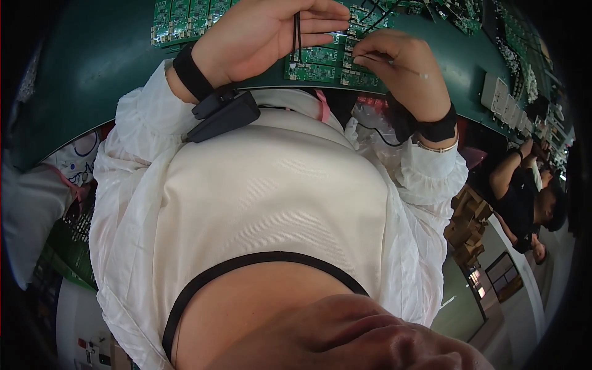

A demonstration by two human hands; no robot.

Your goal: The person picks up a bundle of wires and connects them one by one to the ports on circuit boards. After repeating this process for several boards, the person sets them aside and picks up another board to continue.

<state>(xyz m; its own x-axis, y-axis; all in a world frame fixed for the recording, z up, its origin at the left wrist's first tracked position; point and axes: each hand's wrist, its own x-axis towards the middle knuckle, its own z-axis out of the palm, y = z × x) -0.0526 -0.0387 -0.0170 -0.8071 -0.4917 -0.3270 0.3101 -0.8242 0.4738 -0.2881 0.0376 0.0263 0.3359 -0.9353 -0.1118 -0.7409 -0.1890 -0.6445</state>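
My left hand point(262, 37) is over the circuit boards at the top, its fingers stretched to the right. Thin black wires point(298, 38) come out by the index finger and hang across the other fingers; the thumb is hidden. My right hand point(407, 68) is pinched just right of those fingertips, low over a panel of small green circuit boards point(319, 57). A thin rod-like tool point(390, 65) lies in its grip, its pale end crossing the hand; its exact kind and working tip cannot be made out. More black wires point(377, 20) run between the two hands.
Another green board panel point(188, 20) is on the dark green table point(98, 68) at the left. Pale rectangular blocks point(502, 102) and piles of small parts line the right side. A co-worker in black point(521, 185) sits further right. Cardboard boxes point(468, 225) stand behind.
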